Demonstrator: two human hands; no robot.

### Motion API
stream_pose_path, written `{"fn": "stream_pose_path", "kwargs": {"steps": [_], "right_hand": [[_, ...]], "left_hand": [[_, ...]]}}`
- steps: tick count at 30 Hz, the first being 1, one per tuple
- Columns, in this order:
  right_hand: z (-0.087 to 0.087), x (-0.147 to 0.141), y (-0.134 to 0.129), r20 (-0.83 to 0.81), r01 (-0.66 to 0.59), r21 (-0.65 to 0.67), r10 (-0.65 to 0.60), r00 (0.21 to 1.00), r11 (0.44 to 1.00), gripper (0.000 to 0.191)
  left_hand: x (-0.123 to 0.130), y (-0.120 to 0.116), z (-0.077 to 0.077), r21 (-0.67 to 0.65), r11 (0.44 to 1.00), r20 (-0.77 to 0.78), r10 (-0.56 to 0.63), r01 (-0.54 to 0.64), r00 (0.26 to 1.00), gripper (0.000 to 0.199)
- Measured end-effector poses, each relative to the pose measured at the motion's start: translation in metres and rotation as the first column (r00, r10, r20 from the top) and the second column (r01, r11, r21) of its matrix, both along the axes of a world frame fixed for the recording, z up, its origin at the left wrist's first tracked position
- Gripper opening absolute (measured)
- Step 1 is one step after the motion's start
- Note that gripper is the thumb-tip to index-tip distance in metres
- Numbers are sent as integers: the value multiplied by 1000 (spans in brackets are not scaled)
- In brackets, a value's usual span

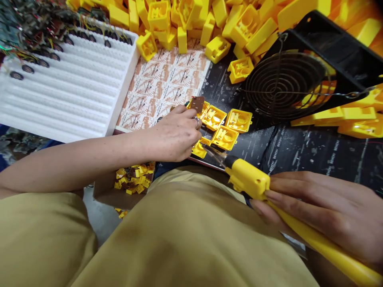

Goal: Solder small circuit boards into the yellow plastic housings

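Observation:
My right hand (pixel 326 211) is wrapped round the yellow handle of a soldering iron (pixel 249 178), which has a black collar and a thin metal tip. The tip points left, at a small open yellow case (pixel 199 149) by the table edge. Over the cases lies my left hand (pixel 178 133), its fingers curled and a ring on one of them; what they grip is hidden beneath them. Just beyond the fingers a brown circuit board (pixel 197 104) sits at another yellow case. More open cases (pixel 225 138) lie close to the right of this hand.
A white ridged foam tray (pixel 68 83) at the left carries wired round parts and circuit boards. Yellow cases (pixel 160 16) are heaped along the back. A black fan (pixel 284 83) with a wire guard stands at right. Below the table, a box holds small yellow pieces (pixel 136 179).

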State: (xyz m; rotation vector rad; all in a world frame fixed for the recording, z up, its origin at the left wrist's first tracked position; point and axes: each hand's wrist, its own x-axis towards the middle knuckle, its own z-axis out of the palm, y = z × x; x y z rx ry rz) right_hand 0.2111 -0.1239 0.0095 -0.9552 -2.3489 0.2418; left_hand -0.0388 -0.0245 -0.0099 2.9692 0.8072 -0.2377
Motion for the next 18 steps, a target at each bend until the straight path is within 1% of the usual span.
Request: {"fn": "stream_pose_path", "kwargs": {"steps": [2, 4, 8, 12, 15, 18], "right_hand": [[1, 2, 0, 9, -22, 29, 22, 1000, 999, 21], [0, 4, -1, 13, 0, 32, -1, 1000, 1000, 23], [-6, 7, -4, -17, 66, 30, -65, 998, 997, 21], [-8, 8, -7, -37, 80, -43, -82, 996, 996, 22], [-10, 9, -9, -42, 86, -71, -89, 995, 994, 17], [-14, 11, -11, -49, 86, -62, -89, 995, 994, 11]], "left_hand": [[0, 0, 2, -8, 1000, -18, 4, -4, 1000, 17], [0, 0, 3, -9, 1000, -25, 2, -3, 1000, 17], [1, 0, 4, -15, 1000, -17, -5, 5, 1000, 17], [1, 1, 4, -14, 1000, -8, -4, 4, 1000, 18], [1, 1, 4, -10, 1000, -6, -9, 8, 1000, 18], [1, 1, 3, -6, 1000, -18, -8, 8, 1000, 17]]}}
